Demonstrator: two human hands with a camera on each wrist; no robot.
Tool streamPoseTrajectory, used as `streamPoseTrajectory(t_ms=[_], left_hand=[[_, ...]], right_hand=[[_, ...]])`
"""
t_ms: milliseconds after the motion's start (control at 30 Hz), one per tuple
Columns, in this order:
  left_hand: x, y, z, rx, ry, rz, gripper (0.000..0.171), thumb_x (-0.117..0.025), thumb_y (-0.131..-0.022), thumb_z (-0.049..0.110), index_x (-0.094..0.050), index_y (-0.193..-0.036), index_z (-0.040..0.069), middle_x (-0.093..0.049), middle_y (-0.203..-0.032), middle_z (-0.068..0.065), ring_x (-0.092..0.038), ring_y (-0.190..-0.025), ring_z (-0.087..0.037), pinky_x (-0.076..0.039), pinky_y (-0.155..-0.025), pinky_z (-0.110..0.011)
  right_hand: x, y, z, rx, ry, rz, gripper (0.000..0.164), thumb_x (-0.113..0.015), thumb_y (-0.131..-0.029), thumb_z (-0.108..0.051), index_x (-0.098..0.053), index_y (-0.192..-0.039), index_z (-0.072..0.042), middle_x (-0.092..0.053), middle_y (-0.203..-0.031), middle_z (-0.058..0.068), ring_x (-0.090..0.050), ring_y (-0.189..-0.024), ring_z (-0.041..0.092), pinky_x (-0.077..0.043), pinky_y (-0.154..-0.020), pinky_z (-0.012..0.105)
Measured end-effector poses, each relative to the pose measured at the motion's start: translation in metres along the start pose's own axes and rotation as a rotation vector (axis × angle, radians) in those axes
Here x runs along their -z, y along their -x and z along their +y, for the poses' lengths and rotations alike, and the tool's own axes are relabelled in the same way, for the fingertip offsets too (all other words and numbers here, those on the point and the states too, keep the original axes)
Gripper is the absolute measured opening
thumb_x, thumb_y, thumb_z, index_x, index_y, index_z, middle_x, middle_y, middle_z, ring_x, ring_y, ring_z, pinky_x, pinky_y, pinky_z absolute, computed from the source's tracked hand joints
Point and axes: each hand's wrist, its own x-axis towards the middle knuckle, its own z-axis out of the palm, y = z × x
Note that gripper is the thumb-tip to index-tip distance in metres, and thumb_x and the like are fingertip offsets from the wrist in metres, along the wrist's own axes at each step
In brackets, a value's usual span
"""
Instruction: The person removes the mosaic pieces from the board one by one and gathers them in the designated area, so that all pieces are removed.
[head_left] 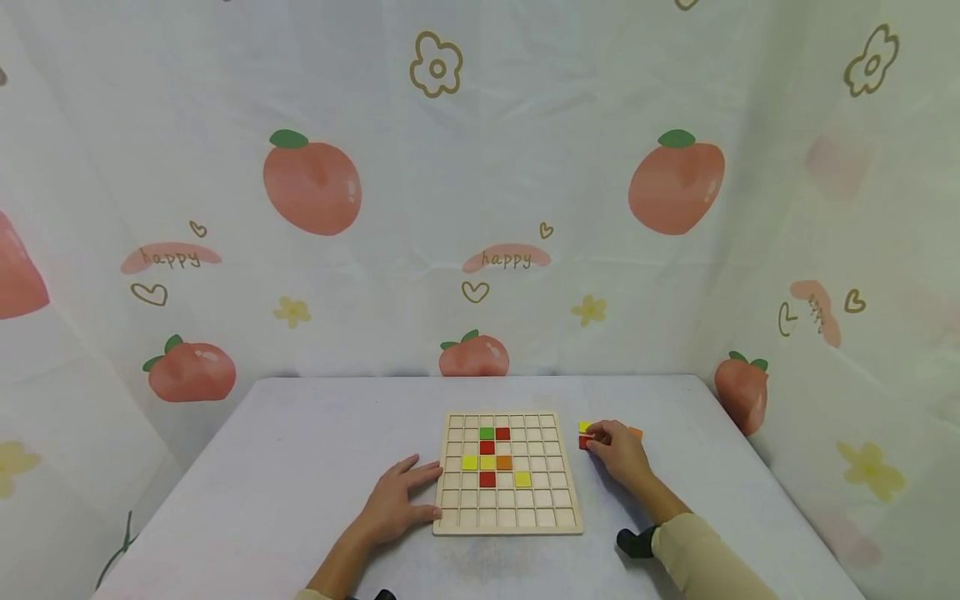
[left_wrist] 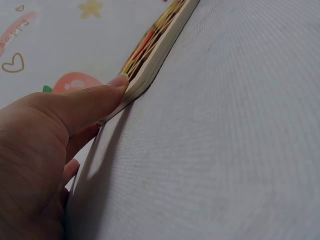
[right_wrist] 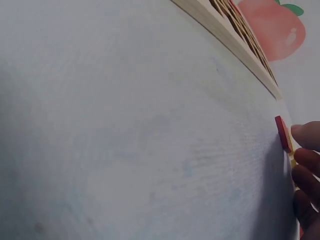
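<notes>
A light wooden grid board lies flat on the table, with several coloured square tiles in its cells, among them a green tile and an orange tile. My left hand rests at the board's left edge, fingers spread. In the left wrist view its thumb touches the rim near a corner. To the right of the board, my right hand reaches over loose tiles, its thumb and fingertips right at a red tile and a yellow tile. The hand partly covers these tiles.
Another orange tile shows behind the right hand. The white table meets a printed curtain at its back edge. A black strap piece sits at the right wrist, by the sleeve.
</notes>
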Motion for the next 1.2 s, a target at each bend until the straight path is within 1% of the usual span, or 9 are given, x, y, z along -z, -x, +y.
streamPoseTrajectory(t_ms=[167,300,433,600,667,833,900,1100,1200], left_hand=[[0.000,-0.001,-0.002,-0.012,0.004,0.002,0.067,-0.081,-0.072,0.043,-0.064,-0.131,0.015,-0.057,-0.137,0.003,-0.034,-0.137,-0.038,-0.026,-0.105,-0.065],[-0.001,-0.001,-0.003,-0.009,0.006,-0.002,0.068,-0.081,-0.072,0.044,-0.063,-0.131,0.016,-0.057,-0.137,0.004,-0.034,-0.137,-0.038,-0.025,-0.105,-0.066],[-0.001,-0.001,-0.004,-0.012,0.002,0.004,0.068,-0.081,-0.072,0.045,-0.063,-0.131,0.016,-0.057,-0.137,0.004,-0.034,-0.137,-0.038,-0.026,-0.105,-0.065],[-0.001,-0.001,-0.005,-0.025,-0.001,0.013,0.068,-0.081,-0.072,0.046,-0.064,-0.130,0.015,-0.057,-0.136,0.004,-0.034,-0.137,-0.037,-0.026,-0.105,-0.065],[-0.001,-0.001,-0.006,-0.031,0.002,0.013,0.068,-0.081,-0.072,0.046,-0.064,-0.130,0.015,-0.057,-0.136,0.004,-0.034,-0.137,-0.037,-0.025,-0.105,-0.065],[-0.001,-0.001,-0.004,-0.019,0.007,0.001,0.069,-0.081,-0.072,0.046,-0.063,-0.131,0.015,-0.057,-0.137,0.004,-0.033,-0.137,-0.037,-0.025,-0.105,-0.066],[-0.001,-0.001,-0.004,-0.015,0.004,-0.001,0.069,-0.081,-0.072,0.045,-0.063,-0.131,0.015,-0.057,-0.137,0.004,-0.033,-0.137,-0.037,-0.025,-0.105,-0.066],[-0.001,-0.001,-0.003,-0.014,0.000,-0.002,0.068,-0.081,-0.072,0.045,-0.063,-0.131,0.015,-0.056,-0.137,0.004,-0.033,-0.137,-0.038,-0.025,-0.105,-0.066],[-0.001,-0.001,-0.003,-0.008,0.000,-0.006,0.069,-0.081,-0.072,0.045,-0.063,-0.132,0.015,-0.056,-0.138,0.004,-0.033,-0.137,-0.038,-0.025,-0.105,-0.066]], right_hand=[[-0.002,-0.002,-0.004,-0.007,-0.021,0.025,0.016,-0.070,-0.087,-0.005,-0.068,-0.102,-0.003,-0.060,-0.088,0.004,-0.053,-0.078,0.019,-0.046,-0.065,0.030],[-0.004,-0.001,-0.008,0.030,-0.055,0.061,0.014,-0.072,-0.084,-0.004,-0.069,-0.098,-0.004,-0.061,-0.084,0.002,-0.055,-0.072,0.016,-0.045,-0.060,0.027],[-0.006,-0.001,-0.015,0.062,-0.094,0.076,0.014,-0.073,-0.083,-0.003,-0.069,-0.096,-0.005,-0.060,-0.079,0.001,-0.056,-0.067,0.014,-0.044,-0.056,0.025],[-0.011,-0.001,-0.023,0.079,-0.095,0.073,0.013,-0.074,-0.083,-0.003,-0.069,-0.095,-0.006,-0.060,-0.081,-0.001,-0.053,-0.071,0.014,-0.043,-0.059,0.027],[-0.013,0.000,-0.026,0.085,-0.104,0.067,0.013,-0.074,-0.083,-0.003,-0.069,-0.094,-0.006,-0.061,-0.082,0.000,-0.053,-0.073,0.015,-0.044,-0.061,0.029],[-0.016,0.002,-0.037,0.054,-0.145,0.022,0.012,-0.074,-0.083,-0.004,-0.069,-0.094,-0.007,-0.060,-0.083,0.000,-0.053,-0.075,0.017,-0.045,-0.065,0.031],[-0.017,0.004,-0.041,0.044,-0.162,0.009,0.012,-0.074,-0.083,-0.005,-0.069,-0.093,-0.007,-0.060,-0.082,0.000,-0.053,-0.074,0.017,-0.045,-0.064,0.030],[-0.025,0.011,-0.050,0.055,-0.188,-0.019,0.011,-0.075,-0.082,-0.005,-0.068,-0.091,-0.005,-0.059,-0.077,-0.002,-0.053,-0.071,0.016,-0.044,-0.060,0.027],[-0.031,0.013,-0.055,0.054,-0.193,-0.056,0.011,-0.076,-0.082,-0.006,-0.068,-0.090,-0.007,-0.059,-0.078,-0.003,-0.053,-0.072,0.014,-0.045,-0.061,0.027]])
